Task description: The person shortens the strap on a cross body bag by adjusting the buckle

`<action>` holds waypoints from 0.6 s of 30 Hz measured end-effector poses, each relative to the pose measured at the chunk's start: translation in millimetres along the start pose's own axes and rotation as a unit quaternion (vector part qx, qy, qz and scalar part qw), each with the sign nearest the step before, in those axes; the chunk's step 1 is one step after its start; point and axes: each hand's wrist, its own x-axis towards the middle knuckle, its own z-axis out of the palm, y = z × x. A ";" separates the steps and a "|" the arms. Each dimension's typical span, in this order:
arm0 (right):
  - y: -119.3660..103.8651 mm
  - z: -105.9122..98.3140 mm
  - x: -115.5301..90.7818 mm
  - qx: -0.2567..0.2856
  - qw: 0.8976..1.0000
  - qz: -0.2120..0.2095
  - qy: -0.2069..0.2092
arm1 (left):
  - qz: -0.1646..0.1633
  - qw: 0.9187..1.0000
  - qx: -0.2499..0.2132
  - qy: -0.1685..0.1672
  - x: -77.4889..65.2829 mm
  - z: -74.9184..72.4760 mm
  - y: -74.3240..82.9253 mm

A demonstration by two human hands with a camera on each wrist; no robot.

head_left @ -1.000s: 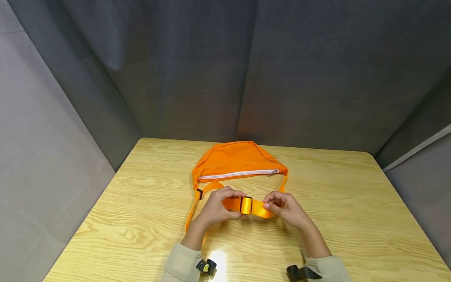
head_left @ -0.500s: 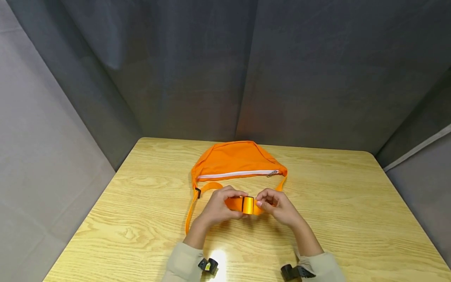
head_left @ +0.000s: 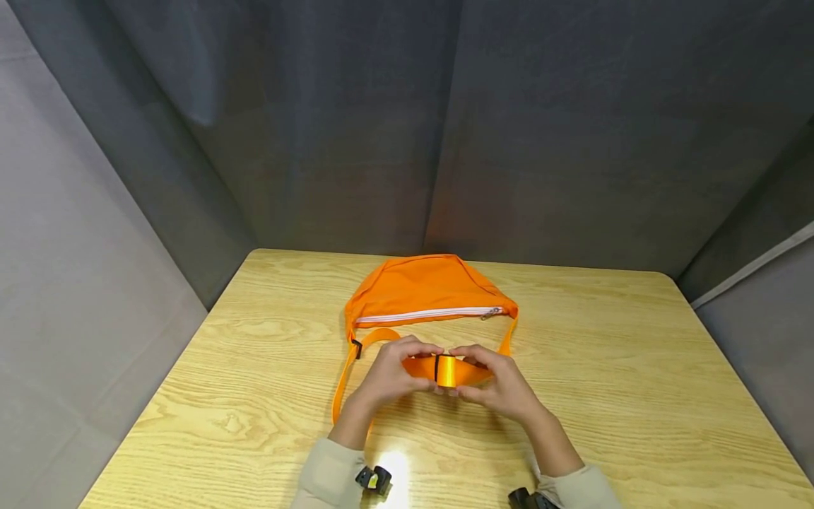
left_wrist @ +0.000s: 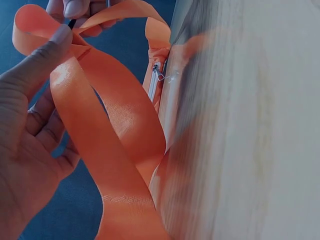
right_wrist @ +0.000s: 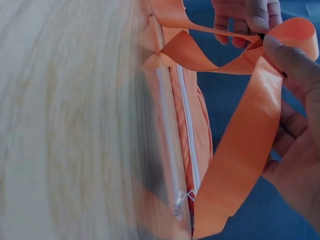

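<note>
An orange waist bag (head_left: 432, 286) with a white zipper lies flat toward the far edge of the table. Its orange strap (left_wrist: 130, 110) comes forward and is lifted between both hands. A loop of the strap bulges through a black slide buckle (head_left: 437, 367). My left hand (head_left: 396, 371) pinches the buckle's left side, thumb below and fingers above. From the other side my right hand (head_left: 499, 378) pinches the same buckle, its fingertips close to the left ones. In the right wrist view the thumb (right_wrist: 287, 57) presses beside the strap loop; most of the buckle is hidden there.
The wooden table (head_left: 636, 367) reaches out on both sides of the bag. A second black buckle (head_left: 357, 348) sits on the strap at the bag's left end. Dark grey curtains (head_left: 331, 127) hang behind the table. Each wrist wears a small black camera (head_left: 374, 481).
My right hand has moved left along the strap to the buckle and now grips it with thumb below and fingers above. The left hand stays nearly still; the strap loop bulges more.
</note>
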 end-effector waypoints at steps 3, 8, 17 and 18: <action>16.8 5.3 -2.7 -0.012 1.000 -0.007 0.009 | 0.000 1.000 0.000 -0.001 -0.7 0.4 -0.2; 19.5 6.8 -2.2 -0.033 0.999 -0.026 0.011 | 0.004 1.000 -0.006 -0.006 -1.9 1.6 -1.1; 18.6 6.8 -0.3 -0.052 0.997 -0.049 0.022 | -0.010 1.000 -0.012 -0.008 -6.0 -5.9 -2.6; 18.5 6.9 -0.2 -0.052 0.997 -0.050 0.022 | -0.015 1.000 -0.009 -0.006 -7.0 -7.7 -3.0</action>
